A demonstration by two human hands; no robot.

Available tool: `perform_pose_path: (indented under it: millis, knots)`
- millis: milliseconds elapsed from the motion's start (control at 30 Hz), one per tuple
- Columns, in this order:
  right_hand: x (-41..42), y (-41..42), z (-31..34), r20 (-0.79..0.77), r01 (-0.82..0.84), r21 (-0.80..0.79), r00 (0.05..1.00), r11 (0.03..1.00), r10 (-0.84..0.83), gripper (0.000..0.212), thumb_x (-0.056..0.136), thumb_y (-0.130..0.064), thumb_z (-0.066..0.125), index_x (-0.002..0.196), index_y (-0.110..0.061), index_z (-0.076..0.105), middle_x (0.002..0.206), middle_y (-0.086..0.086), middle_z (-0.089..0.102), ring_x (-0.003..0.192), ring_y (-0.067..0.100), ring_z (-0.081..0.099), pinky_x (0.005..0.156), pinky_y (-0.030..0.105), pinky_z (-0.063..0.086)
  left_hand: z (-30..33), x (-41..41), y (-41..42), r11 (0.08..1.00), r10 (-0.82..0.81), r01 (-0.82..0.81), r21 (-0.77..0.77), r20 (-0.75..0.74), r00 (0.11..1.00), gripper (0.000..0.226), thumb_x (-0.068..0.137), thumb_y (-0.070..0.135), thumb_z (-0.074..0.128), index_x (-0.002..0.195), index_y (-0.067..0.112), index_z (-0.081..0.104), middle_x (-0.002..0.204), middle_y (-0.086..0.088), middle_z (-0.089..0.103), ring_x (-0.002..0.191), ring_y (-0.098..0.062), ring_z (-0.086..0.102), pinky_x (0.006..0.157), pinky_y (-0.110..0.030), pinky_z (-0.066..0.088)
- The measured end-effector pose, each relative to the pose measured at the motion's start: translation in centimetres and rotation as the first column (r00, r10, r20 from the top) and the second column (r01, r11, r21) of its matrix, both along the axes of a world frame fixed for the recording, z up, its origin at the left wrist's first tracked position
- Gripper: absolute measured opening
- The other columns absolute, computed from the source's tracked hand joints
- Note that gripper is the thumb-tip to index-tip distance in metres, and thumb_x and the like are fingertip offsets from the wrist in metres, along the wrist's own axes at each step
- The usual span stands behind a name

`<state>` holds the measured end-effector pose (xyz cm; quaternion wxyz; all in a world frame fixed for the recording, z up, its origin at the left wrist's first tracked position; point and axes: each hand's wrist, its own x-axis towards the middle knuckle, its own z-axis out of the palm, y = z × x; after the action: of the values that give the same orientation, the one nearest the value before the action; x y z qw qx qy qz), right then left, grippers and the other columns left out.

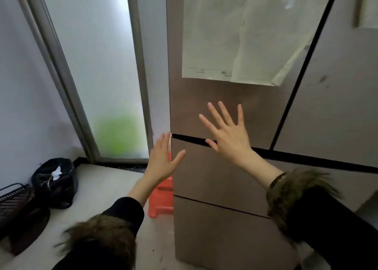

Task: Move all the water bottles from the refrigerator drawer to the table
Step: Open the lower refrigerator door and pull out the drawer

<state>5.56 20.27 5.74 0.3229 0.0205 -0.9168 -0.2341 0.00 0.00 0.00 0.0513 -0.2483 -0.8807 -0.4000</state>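
A brown refrigerator (214, 97) fills the middle and right of the view, its doors and drawers closed. The upper drawer front (204, 173) lies below a dark gap, with a lower drawer front (221, 233) beneath it. My left hand (161, 161) is spread open at the fridge's left edge, level with the top of the upper drawer. My right hand (227, 132) is spread open, holding nothing, in front of the door just above the gap. No water bottles and no table are visible.
An orange plastic stool (161, 200) stands on the floor against the fridge's left side. A black bag (54, 182) and a dark heater-like object (18, 214) sit at the lower left. A frosted glass door (98, 71) is behind. A paper sheet (235, 34) hangs on the fridge door.
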Motion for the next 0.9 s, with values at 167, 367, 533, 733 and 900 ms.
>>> perform_pose_path:
  millis: [167, 367, 533, 733, 900]
  knots:
    - [-3.9, 1.1, -1.8, -0.014, 0.102, 0.059, 0.995, 0.993, -0.102, 0.078, 0.085, -0.055, 0.051, 0.147, -0.032, 0.011, 0.155, 0.006, -0.012, 0.139, 0.029, -0.028, 0.106, 0.062, -0.017, -0.6, -4.0, 0.9, 0.98, -0.091, 0.04, 0.195, 0.259, 0.962, 0.069, 0.094, 0.028, 0.05, 0.149, 0.016, 0.011, 0.155, 0.005, 0.016, 0.142, -0.009, 0.015, 0.114, -0.026, 0.015]
    - [-5.2, 2.3, -2.9, -0.102, 0.088, 0.098, 0.992, 0.991, -0.078, 0.076, 0.089, -0.046, 0.049, 0.148, -0.035, 0.003, 0.151, 0.004, -0.031, 0.138, 0.027, -0.031, 0.106, 0.063, -0.011, -1.7, -7.7, 2.2, 0.903, -0.252, 0.085, 0.421, 0.358, 0.899, 0.053, 0.091, 0.003, 0.051, 0.141, 0.017, 0.037, 0.136, 0.001, 0.049, 0.128, -0.016, 0.045, 0.107, -0.034, 0.038]
    - [-4.9, 1.7, -3.0, -0.109, 0.141, 0.091, 0.985, 0.986, -0.131, 0.076, 0.089, -0.045, 0.051, 0.148, -0.036, 0.005, 0.151, 0.003, -0.03, 0.138, 0.027, -0.03, 0.107, 0.065, -0.008, -1.6, -9.7, 2.5, 0.926, -0.195, 0.036, 0.376, 0.393, 0.899, 0.038, 0.088, 0.004, 0.057, 0.126, 0.006, 0.05, 0.124, -0.008, 0.058, 0.119, -0.023, 0.053, 0.103, -0.038, 0.042]
    - [-4.3, -0.6, -2.7, 0.043, 0.317, -0.023, 0.948, 0.948, -0.315, 0.098, 0.08, -0.028, 0.068, 0.147, -0.036, -0.004, 0.153, 0.003, -0.027, 0.142, 0.029, -0.021, 0.105, 0.069, -0.006, -1.1, -10.7, 2.3, 0.945, -0.17, 0.034, 0.324, 0.403, 0.899, 0.032, 0.088, 0.005, 0.058, 0.119, 0.001, 0.052, 0.117, -0.013, 0.06, 0.108, -0.021, 0.056, 0.095, -0.028, 0.042]
    - [-3.3, -3.9, -1.9, 0.18, 0.365, -0.203, 0.926, 0.908, -0.332, 0.077, 0.09, -0.033, 0.053, 0.148, -0.033, 0.003, 0.155, 0.005, -0.018, 0.143, 0.032, -0.015, 0.108, 0.065, -0.001, -1.1, -8.4, 0.1, 0.951, -0.189, 0.083, 0.297, 0.35, 0.918, 0.026, 0.085, 0.006, 0.062, 0.11, 0.006, 0.055, 0.1, -0.004, 0.059, 0.097, -0.018, 0.056, 0.089, -0.028, 0.044]
